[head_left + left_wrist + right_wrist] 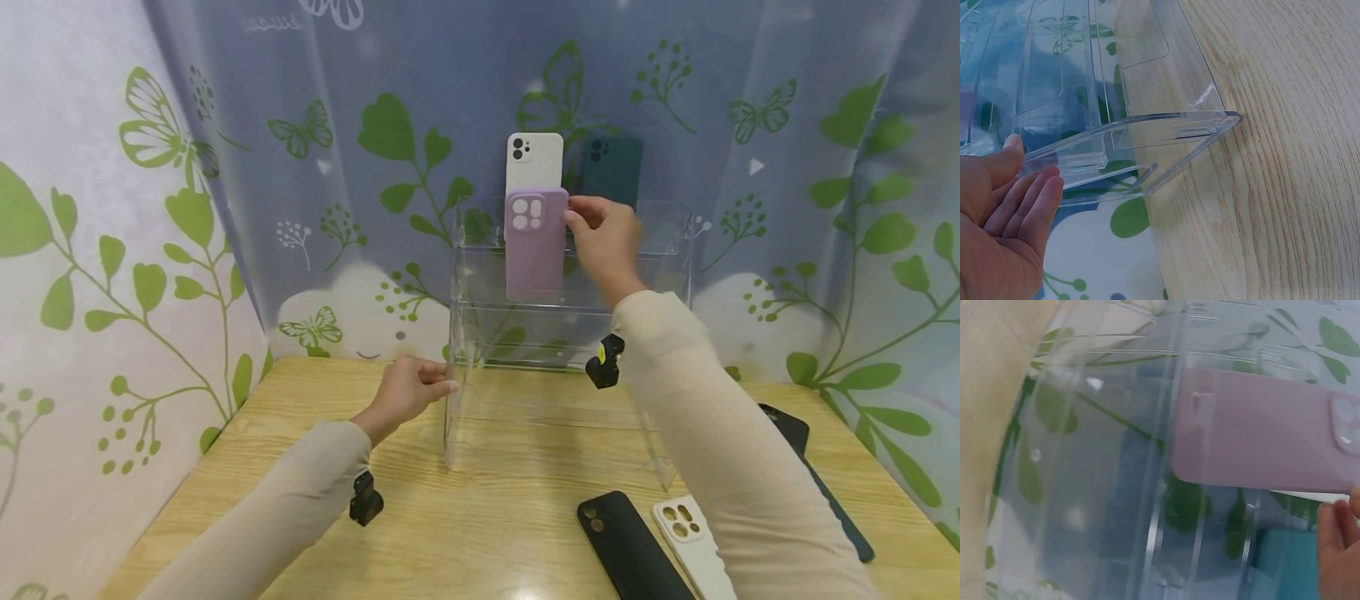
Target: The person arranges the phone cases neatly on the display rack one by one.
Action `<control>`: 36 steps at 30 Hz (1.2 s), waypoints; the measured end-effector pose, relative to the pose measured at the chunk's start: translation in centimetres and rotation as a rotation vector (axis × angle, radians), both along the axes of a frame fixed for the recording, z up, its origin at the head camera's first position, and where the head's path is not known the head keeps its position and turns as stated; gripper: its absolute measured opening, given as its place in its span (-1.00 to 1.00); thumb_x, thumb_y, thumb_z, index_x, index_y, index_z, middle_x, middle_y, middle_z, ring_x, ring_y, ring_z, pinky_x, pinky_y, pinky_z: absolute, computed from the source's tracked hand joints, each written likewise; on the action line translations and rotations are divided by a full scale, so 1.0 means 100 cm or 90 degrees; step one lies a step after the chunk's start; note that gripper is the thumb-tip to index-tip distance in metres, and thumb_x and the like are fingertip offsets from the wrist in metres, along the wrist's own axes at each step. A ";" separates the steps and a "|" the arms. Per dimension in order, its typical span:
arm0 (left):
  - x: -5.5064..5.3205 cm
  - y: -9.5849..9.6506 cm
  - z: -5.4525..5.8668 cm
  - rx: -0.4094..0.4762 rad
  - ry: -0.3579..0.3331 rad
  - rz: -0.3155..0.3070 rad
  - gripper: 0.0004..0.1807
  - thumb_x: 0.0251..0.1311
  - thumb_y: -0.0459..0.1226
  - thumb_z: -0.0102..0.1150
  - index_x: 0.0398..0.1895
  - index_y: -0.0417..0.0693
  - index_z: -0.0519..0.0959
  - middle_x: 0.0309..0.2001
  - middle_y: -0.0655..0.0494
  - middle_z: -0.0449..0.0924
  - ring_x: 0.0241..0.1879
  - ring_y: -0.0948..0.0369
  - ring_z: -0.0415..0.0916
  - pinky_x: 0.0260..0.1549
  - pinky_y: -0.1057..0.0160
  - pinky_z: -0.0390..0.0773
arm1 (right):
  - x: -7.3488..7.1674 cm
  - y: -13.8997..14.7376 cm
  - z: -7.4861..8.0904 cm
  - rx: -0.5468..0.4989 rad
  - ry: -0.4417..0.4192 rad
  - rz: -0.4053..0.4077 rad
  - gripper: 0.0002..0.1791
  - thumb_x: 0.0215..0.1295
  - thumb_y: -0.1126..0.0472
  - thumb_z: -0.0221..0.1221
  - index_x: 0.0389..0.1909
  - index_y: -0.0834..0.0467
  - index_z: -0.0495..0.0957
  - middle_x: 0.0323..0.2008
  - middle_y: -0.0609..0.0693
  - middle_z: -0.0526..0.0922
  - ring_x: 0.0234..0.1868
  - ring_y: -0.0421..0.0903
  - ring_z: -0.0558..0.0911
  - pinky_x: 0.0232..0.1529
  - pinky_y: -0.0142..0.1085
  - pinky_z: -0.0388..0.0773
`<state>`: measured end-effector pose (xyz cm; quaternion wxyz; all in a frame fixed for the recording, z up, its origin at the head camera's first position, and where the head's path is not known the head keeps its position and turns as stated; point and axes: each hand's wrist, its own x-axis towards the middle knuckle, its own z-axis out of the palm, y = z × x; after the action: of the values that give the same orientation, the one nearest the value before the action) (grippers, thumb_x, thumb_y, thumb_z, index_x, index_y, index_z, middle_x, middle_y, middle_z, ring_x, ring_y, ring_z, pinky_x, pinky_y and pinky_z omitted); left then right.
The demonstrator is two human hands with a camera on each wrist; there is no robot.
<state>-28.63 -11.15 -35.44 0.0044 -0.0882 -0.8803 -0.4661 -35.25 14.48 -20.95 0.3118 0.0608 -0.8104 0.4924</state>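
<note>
Two grips in view, both bare hands, at a clear stand [540, 337] with stepped tiers. We see the right grip [609, 242] pinching a purple phone case [535, 258] between thumb and fingers at its right long edge, close to the upper corner. From the head camera, the case lies to the left of those fingers, its camera cutout level with them and most of its body hanging lower. We note it nearly upright, back facing us, its bottom end by the lip of a tier; whether it bears on that tier we cannot tell. Behind its upper part, a white case [534, 162] leans at the top tier. A teal case [612, 171] stands to the right, partly behind the right grip.

The left grip [405, 390] is well apart from the purple case, lower down. We find it holding the stand's left side panel by the edge.

On the wooden surface [480, 533], toward the right, we record a black case [633, 546] and a cream case [693, 542] lying close together.
</note>
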 end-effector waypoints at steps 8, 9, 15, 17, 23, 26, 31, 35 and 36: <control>-0.002 0.000 0.001 -0.004 0.001 0.004 -0.57 0.17 -0.24 0.32 0.09 -0.21 0.59 -0.07 -0.12 0.67 -0.04 0.03 0.62 -0.13 0.13 0.64 | 0.001 -0.006 -0.018 0.039 -0.089 -0.019 -0.64 0.37 0.13 0.16 0.06 0.25 0.60 -0.06 0.19 0.67 -0.03 0.05 0.62 -0.03 -0.12 0.58; -0.002 0.000 0.001 -0.002 0.001 0.005 -0.58 0.17 -0.25 0.32 0.09 -0.21 0.60 -0.07 -0.12 0.67 -0.04 0.03 0.62 -0.12 0.13 0.64 | 0.000 -0.005 -0.019 0.039 -0.096 -0.016 -0.64 0.37 0.12 0.16 0.07 0.25 0.60 -0.06 0.19 0.67 -0.02 0.04 0.62 -0.03 -0.13 0.58; -0.001 0.000 0.000 0.002 0.003 0.007 -0.58 0.16 -0.25 0.33 0.08 -0.21 0.60 -0.08 -0.11 0.68 -0.04 0.03 0.62 -0.13 0.14 0.64 | -0.002 -0.004 -0.026 0.056 -0.138 0.005 -0.60 0.39 0.04 0.14 0.08 0.21 0.60 -0.06 0.17 0.66 -0.02 0.04 0.58 -0.04 -0.13 0.56; -0.001 0.000 -0.001 0.005 0.000 0.005 -0.58 0.16 -0.25 0.33 0.08 -0.22 0.60 -0.08 -0.12 0.68 -0.04 0.03 0.62 -0.13 0.14 0.64 | -0.003 -0.004 -0.029 0.037 -0.150 0.016 -0.61 0.39 0.05 0.13 0.08 0.22 0.60 -0.07 0.17 0.65 -0.04 0.04 0.60 -0.05 -0.15 0.58; -0.002 0.000 0.000 0.007 -0.001 0.001 -0.57 0.17 -0.25 0.32 0.10 -0.23 0.59 -0.06 -0.13 0.67 -0.03 0.03 0.62 -0.12 0.14 0.64 | -0.009 -0.003 -0.031 -0.049 -0.170 0.040 -0.63 0.40 0.14 0.11 0.11 0.27 0.57 -0.03 0.20 0.62 -0.07 0.02 0.63 -0.04 -0.22 0.61; -0.001 0.000 0.001 0.005 0.001 0.000 -0.57 0.17 -0.25 0.31 0.10 -0.23 0.58 -0.06 -0.13 0.67 -0.03 0.03 0.62 -0.13 0.14 0.64 | -0.011 -0.003 -0.030 -0.070 -0.183 0.043 -0.64 0.41 0.16 0.11 0.11 0.25 0.57 -0.03 0.17 0.61 -0.07 0.00 0.62 -0.03 -0.22 0.60; -0.002 -0.001 0.001 0.002 0.005 -0.002 -0.58 0.18 -0.26 0.31 0.10 -0.24 0.59 -0.07 -0.14 0.67 -0.05 0.03 0.62 -0.16 0.16 0.65 | -0.011 -0.003 -0.030 -0.057 -0.195 0.033 -0.64 0.42 0.14 0.09 0.10 0.24 0.59 -0.05 0.17 0.63 -0.09 -0.01 0.62 -0.04 -0.24 0.59; -0.002 -0.001 -0.001 0.004 0.003 -0.001 -0.57 0.18 -0.25 0.31 0.10 -0.24 0.59 -0.07 -0.14 0.67 -0.04 0.03 0.62 -0.16 0.15 0.65 | -0.008 -0.003 -0.034 -0.035 -0.223 0.024 -0.63 0.43 0.09 0.09 0.06 0.27 0.58 -0.06 0.19 0.63 -0.08 0.02 0.64 -0.05 -0.20 0.59; -0.002 0.000 -0.001 0.005 0.001 -0.001 -0.57 0.18 -0.25 0.31 0.10 -0.23 0.59 -0.07 -0.14 0.67 -0.04 0.03 0.62 -0.15 0.15 0.65 | -0.007 -0.003 -0.035 -0.029 -0.230 0.021 -0.63 0.43 0.09 0.09 0.05 0.28 0.57 -0.06 0.19 0.63 -0.07 0.03 0.64 -0.05 -0.20 0.59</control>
<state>-28.85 -11.19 -35.53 0.0052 -0.0892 -0.8782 -0.4698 -35.94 14.22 -24.48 0.1541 -0.0222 -0.8406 0.5188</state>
